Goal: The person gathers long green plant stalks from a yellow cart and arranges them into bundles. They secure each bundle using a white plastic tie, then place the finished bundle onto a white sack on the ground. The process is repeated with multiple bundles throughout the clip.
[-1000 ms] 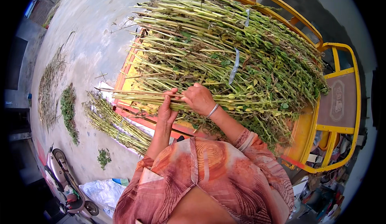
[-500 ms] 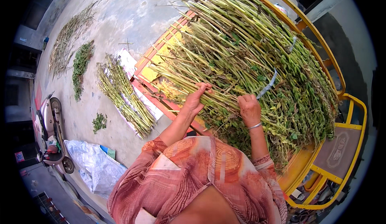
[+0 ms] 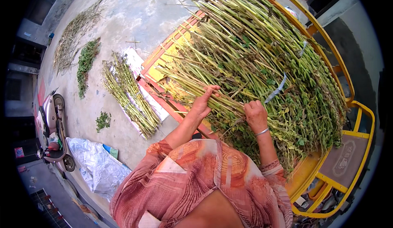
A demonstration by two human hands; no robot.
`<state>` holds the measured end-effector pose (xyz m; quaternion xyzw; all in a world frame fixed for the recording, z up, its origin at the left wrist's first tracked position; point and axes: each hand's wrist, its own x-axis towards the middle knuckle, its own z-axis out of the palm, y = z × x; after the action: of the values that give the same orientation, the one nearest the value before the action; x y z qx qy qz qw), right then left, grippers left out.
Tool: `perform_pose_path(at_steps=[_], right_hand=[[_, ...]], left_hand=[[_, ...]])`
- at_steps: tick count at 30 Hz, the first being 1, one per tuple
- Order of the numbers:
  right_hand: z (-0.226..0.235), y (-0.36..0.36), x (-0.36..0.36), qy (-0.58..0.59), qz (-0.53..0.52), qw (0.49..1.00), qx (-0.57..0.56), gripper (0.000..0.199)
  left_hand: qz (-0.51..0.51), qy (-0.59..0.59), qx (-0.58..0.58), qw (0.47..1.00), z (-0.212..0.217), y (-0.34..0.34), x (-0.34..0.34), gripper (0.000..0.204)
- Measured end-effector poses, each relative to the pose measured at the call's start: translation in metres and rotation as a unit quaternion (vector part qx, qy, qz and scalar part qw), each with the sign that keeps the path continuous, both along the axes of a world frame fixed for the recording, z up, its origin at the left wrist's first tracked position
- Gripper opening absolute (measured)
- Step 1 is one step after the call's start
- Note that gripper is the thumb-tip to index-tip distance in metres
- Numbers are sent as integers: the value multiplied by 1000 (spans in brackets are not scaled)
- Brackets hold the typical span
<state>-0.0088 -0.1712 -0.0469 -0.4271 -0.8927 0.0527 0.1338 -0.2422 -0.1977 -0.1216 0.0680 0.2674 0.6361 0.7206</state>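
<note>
While a bunch of green-brown stalks [image 3: 226, 99] lies along the near edge of the heaped plants [image 3: 282, 56] on the yellow cart [image 3: 172, 55], the left hand [image 3: 202, 103] curls its fingers around it and the right hand [image 3: 256, 116] closes its fingers on it farther toward the leafy end. Just beyond the right hand, a pale strip [image 3: 276, 89] crosses the heap; left of the cart, two sheaves [image 3: 133, 98] lie on a white sheet [image 3: 154, 104].

a pale outlined emblem [image 3: 344, 158] with character-like marks stands on the brown panel [image 3: 358, 148] of the yellow tubular frame [image 3: 372, 125], too small to read surely, and no other lettering is legible.
</note>
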Motion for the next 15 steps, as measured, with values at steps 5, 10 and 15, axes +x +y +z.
perform_pose_path(at_steps=[5,10,15], right_hand=[[-9,-6,17,-41,-2,999,-15,15],[0,21,23,51,1,963,-265,27],[-34,61,28,28,-199,978,-54,23]], left_hand=[[12,-3,-15,1000,-9,-2,-1,24],[-14,-6,16,1000,4,-5,-1,22],[-11,-29,70,997,-3,-6,5,24]])
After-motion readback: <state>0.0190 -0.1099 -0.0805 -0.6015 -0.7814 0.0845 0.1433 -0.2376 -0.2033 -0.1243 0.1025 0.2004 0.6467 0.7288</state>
